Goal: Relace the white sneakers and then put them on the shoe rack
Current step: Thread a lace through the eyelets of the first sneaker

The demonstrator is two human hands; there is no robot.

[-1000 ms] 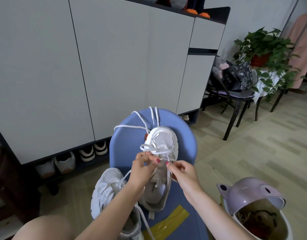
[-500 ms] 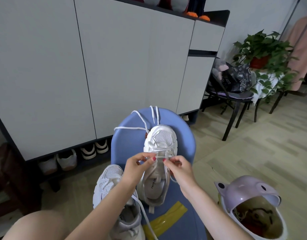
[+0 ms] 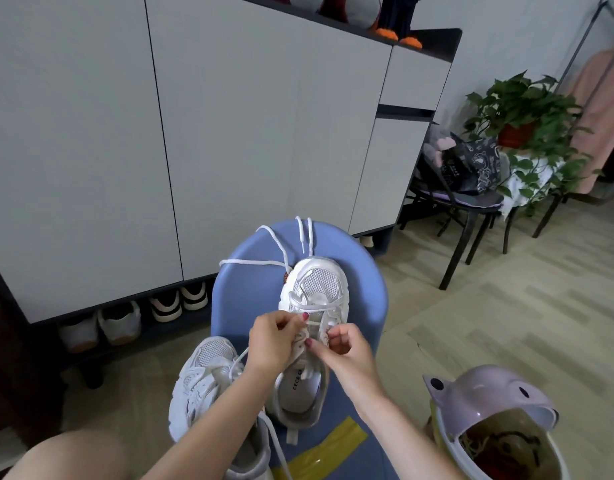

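Note:
A white mesh sneaker [image 3: 316,289] lies on a blue stool [image 3: 257,289], toe pointing away from me. Its white lace [image 3: 264,262] trails loose over the stool's far edge. My left hand [image 3: 272,341] pinches the lace at the sneaker's left eyelets. My right hand [image 3: 343,351] pinches the lace at the right eyelets, fingers curled. The second white sneaker [image 3: 205,379] sits to the left on my lap, its lace partly threaded and its heel hidden by my left forearm.
A white cabinet [image 3: 229,133] stands ahead with shoes on the open shelf [image 3: 132,320] beneath it. A lilac lidded bin [image 3: 489,407] is at lower right. A black chair with bags [image 3: 465,188] and a potted plant [image 3: 520,109] stand at the right. Yellow tape [image 3: 319,448] marks the stool.
Both hands have slid a little lower along the sneaker's eyelets, still pinching the lace. The view has shifted slightly; the sneakers stay where they were.

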